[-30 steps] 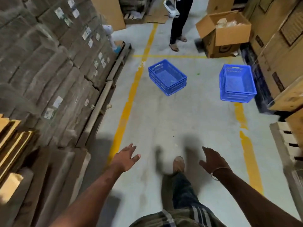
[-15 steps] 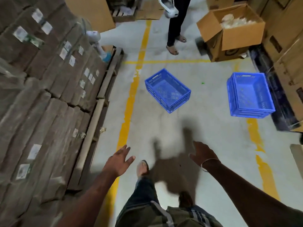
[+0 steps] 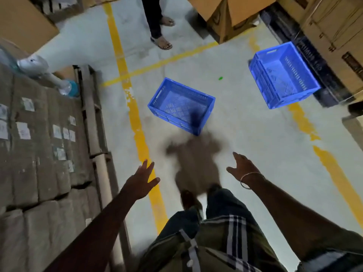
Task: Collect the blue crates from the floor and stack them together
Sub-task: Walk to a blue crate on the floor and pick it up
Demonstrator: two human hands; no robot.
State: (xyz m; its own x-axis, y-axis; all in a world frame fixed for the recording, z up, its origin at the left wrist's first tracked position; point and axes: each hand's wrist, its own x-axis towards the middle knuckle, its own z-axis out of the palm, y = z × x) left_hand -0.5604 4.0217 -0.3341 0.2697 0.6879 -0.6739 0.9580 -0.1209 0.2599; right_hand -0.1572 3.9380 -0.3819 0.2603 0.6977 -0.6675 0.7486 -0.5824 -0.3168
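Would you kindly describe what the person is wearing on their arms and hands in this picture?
Both forearms are bare, with no sleeves reaching into view and no gloves. The left hand wears nothing visible. The right hand has a thin metal bangle round its wrist. No watch or rings can be made out.
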